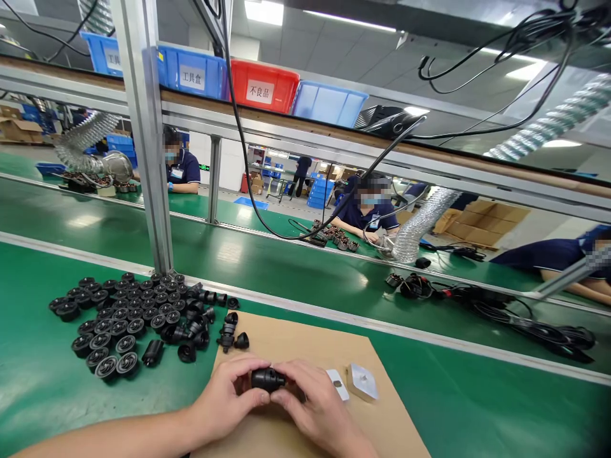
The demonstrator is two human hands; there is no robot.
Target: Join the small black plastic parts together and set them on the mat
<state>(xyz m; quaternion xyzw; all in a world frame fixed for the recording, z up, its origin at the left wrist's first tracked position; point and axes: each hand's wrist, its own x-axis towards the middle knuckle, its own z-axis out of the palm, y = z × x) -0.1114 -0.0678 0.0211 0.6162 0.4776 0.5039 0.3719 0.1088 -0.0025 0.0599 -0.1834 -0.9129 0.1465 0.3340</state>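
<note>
a small black barrel-shaped part, plastic by its look, [267, 380] is held level between the two hands, the bare left hand [236, 397] gripping one end by thumb and fingers, the bare right hand [315, 401] gripping the other. beneath both lies a flat tan cardboard sheet [305, 346]. just beside the right hand are a pale silver rounded plate, [338, 385] partly covered by it, and, farther right, a square silver metal block [363, 383]. ahead of the left hand stand a few black cup-shaped pieces [229, 331]. left of that hand, a short black cylinder [153, 353] lies near many round black ridged-faced parts [126, 344] on the smooth green tabletop [453, 394]. well beyond the hands, a co-worker in a dark blue shirt [356, 213] sits.
</note>
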